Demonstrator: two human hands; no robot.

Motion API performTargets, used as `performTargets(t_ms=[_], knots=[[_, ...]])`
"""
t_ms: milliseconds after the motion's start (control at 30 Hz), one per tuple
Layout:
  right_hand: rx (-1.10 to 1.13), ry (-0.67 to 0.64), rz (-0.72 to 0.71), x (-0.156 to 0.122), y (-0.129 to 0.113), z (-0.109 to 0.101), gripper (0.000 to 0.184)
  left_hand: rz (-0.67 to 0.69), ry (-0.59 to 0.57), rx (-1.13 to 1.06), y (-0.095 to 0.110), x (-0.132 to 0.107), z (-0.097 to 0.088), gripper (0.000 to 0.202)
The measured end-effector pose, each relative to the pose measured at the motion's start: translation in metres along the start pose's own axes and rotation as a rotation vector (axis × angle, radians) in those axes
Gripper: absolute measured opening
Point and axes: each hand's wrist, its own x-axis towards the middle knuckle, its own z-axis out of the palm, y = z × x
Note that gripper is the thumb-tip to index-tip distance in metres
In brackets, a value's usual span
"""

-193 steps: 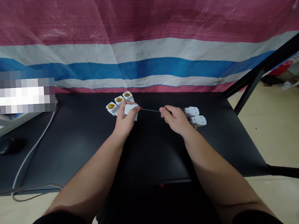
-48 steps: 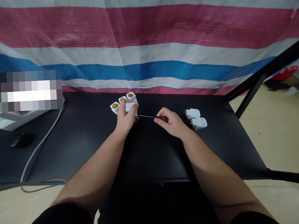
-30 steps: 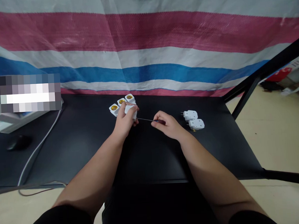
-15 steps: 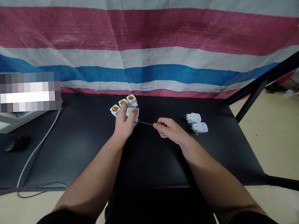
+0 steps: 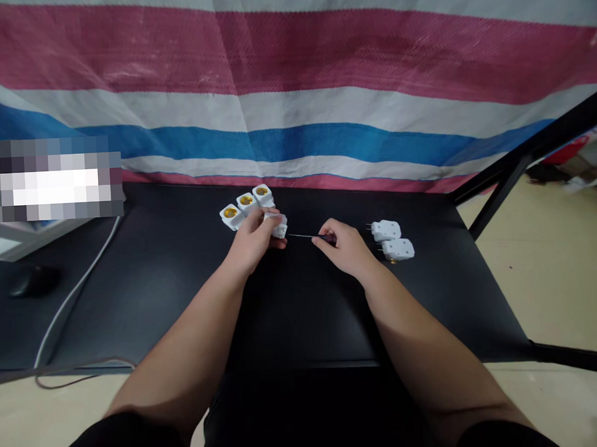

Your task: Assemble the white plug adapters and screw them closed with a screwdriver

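My left hand (image 5: pixel 253 239) is closed around a white plug-in lamp socket (image 5: pixel 278 226), its end facing right. In my right hand (image 5: pixel 344 245) is a screwdriver (image 5: pixel 326 237) with a dark handle. Its thin shaft points left, and the tip stands just short of the held socket, apart from it. Just beyond my left hand, three more white lamp sockets (image 5: pixel 246 199) sit in a slanting row with gold-coloured threaded openings facing up. Fingers partly cover the nearest ones.
Two white plug-in units (image 5: pixel 398 249) lie to the right on the black table (image 5: pixel 303 316), pins pointing left. A black mouse (image 5: pixel 34 281) and a grey cable (image 5: pixel 76 292) are at left, near a white box-like object (image 5: pixel 39 237). A striped sheet (image 5: pixel 292 104) hangs behind.
The screwdriver tip has come away from the socket as my right hand shifted slightly right and up. My left hand has turned the socket, so its end shows more.
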Motion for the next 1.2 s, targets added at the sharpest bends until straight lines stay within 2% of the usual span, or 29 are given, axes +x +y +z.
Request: performTargets(t_ms=[100, 167, 233, 333, 367, 467, 567, 733, 867, 933, 1000, 1200], knots=[[-0.083, -0.043, -0.065, 0.000, 0.003, 0.003, 0.018, -0.016, -0.055, -0.010, 0.005, -0.001, -0.001, 0.024], [-0.126, -0.074, -0.103, 0.000, 0.005, 0.004, 0.020, 0.024, -0.063, 0.066, 0.008, -0.002, -0.004, 0.028], [-0.146, -0.090, -0.125, 0.000, 0.005, 0.004, 0.021, 0.154, 0.015, 0.295, 0.011, -0.005, -0.009, 0.034], [-0.144, -0.089, -0.127, -0.004, 0.005, 0.003, 0.019, 0.414, 0.216, 0.809, 0.014, -0.016, -0.019, 0.041], [-0.138, -0.084, -0.128, -0.006, 0.005, 0.003, 0.019, 0.463, 0.254, 0.934, 0.014, -0.020, -0.022, 0.041], [-0.115, -0.075, -0.146, -0.013, 0.005, 0.002, 0.016, 0.511, 0.227, 1.176, 0.007, -0.031, -0.028, 0.035], [-0.096, -0.079, -0.145, -0.016, 0.005, 0.002, 0.015, 0.455, 0.222, 1.327, -0.003, -0.034, -0.029, 0.037], [-0.063, -0.091, -0.130, -0.016, 0.004, -0.002, 0.013, 0.373, 0.286, 1.401, 0.000, -0.031, -0.027, 0.046], [-0.041, -0.103, -0.119, -0.015, 0.005, -0.003, 0.012, 0.423, 0.317, 1.382, 0.009, -0.026, -0.029, 0.065], [-0.042, -0.111, -0.129, -0.014, 0.006, -0.003, 0.012, 0.454, 0.273, 1.356, 0.012, -0.020, -0.030, 0.082], [-0.043, -0.116, -0.144, -0.014, 0.007, -0.003, 0.012, 0.428, 0.196, 1.335, 0.013, -0.011, -0.031, 0.098], [-0.032, -0.117, -0.138, -0.014, 0.005, -0.004, 0.012, 0.293, 0.187, 1.343, 0.008, 0.011, -0.032, 0.109]])
